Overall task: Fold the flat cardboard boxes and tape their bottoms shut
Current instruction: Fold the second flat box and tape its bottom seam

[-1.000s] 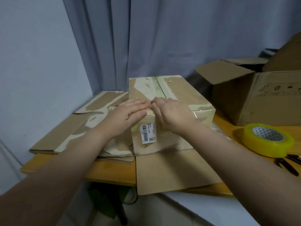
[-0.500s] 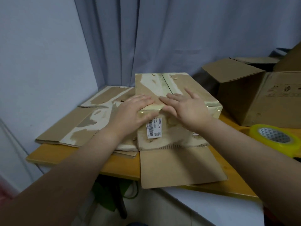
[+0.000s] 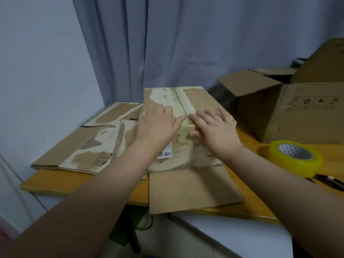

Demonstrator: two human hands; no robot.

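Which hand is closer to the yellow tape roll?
The right hand. It presses flat on the box top, with the yellow tape roll off to its right. The left hand lies farther away, on the box's other side.

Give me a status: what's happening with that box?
Left hand, right hand: both flat, pressing the box top either side of its taped seam. Tape roll idle at right. Nothing blocking.

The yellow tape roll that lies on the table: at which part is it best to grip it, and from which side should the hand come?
Probably from above, with the right hand, which is nearer. The tape roll lies flat on the table with its hole facing up, so the fingers can go into the hole and the thumb on the outer wall.
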